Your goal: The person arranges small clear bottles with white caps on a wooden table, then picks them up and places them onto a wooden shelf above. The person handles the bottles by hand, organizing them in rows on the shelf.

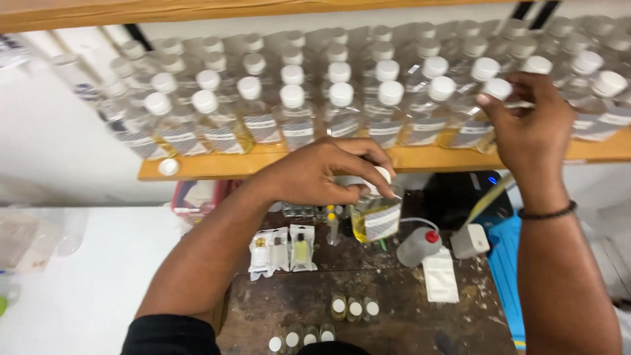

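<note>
Head view: the left hand (322, 174) wraps over the top of a clear flat-sided bottle (376, 220), fingers (368, 158) curled and pressed around its white cap. The bottle stands or hangs just above the dark, stained surface (368, 302), below the front edge of the wooden shelf (263, 161). It holds yellow liquid in roughly its lower part and carries a pale label band. It looks like thin plastic: light, fairly stiff, probably smooth and a little slippery, so the ribbed cap or the flat sides seem the safer places to take hold.

The right hand (532, 128) reaches up to the shelf, fingers pinching the white cap of a shelf bottle (483, 108) in the front row. That bottle is 1 of many alike, clear with white caps, standing packed in rows.

On the surface lie 3 small sachets (282, 248), a squeeze bottle with a red tip (419, 244) and small capped vials (355, 307).
</note>
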